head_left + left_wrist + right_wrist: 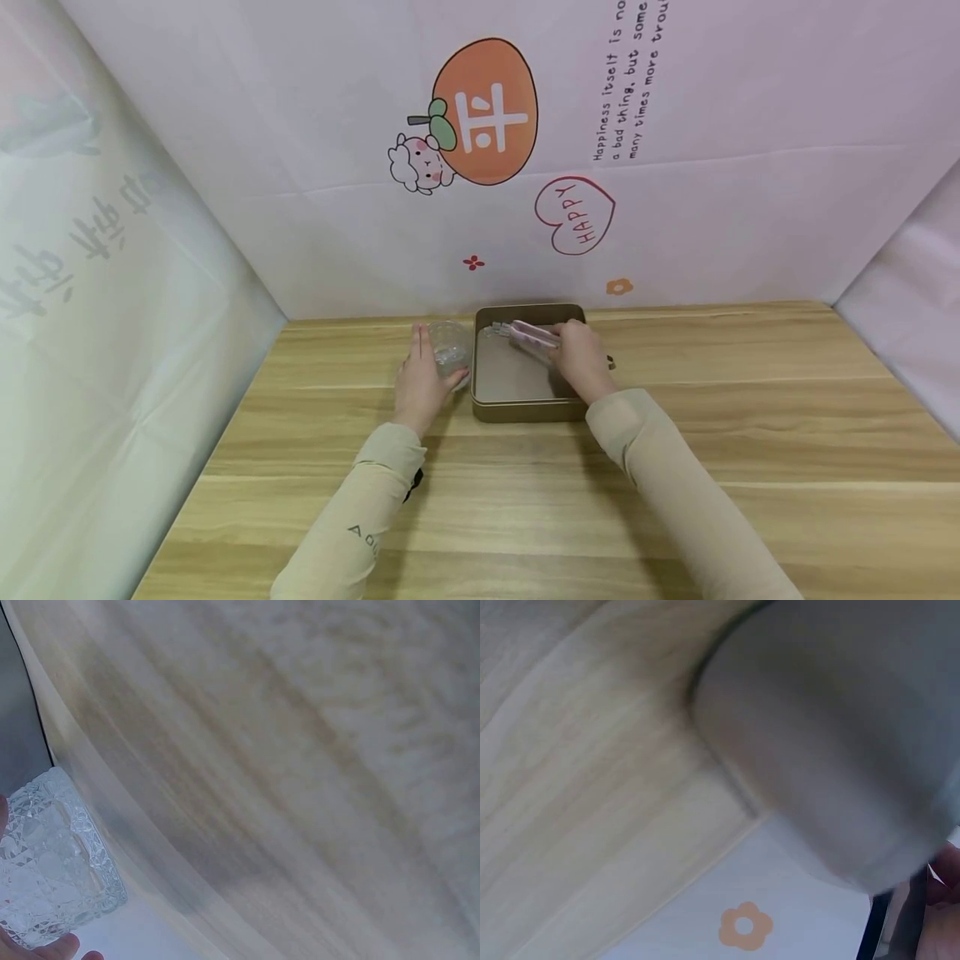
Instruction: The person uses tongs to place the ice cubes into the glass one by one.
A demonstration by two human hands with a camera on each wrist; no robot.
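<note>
My left hand (pixel 422 385) holds a clear glass (pixel 450 343), with fingers along its left side and the thumb at its near right. Up close in the left wrist view, the glass (pixel 56 859) has a faceted, patterned wall. My right hand (pixel 583 357) grips pale pinkish tongs (pixel 534 335) over an open metal tin (pixel 528 411). The tongs' tips point left, right at some small clear pieces (pixel 495 330) near the tin's far left corner. In the right wrist view the tin's outer wall (pixel 817 765) fills much of the picture, blurred, and the fingers (pixel 941 900) show at the edge.
The glass stands just left of the tin on a wood-grain table (pixel 480 500). Close behind the tin rises a white printed backdrop (pixel 337 233), and another white sheet (pixel 150 333) hangs along the left. A small dark piece (pixel 611 362) shows at the tin's right side.
</note>
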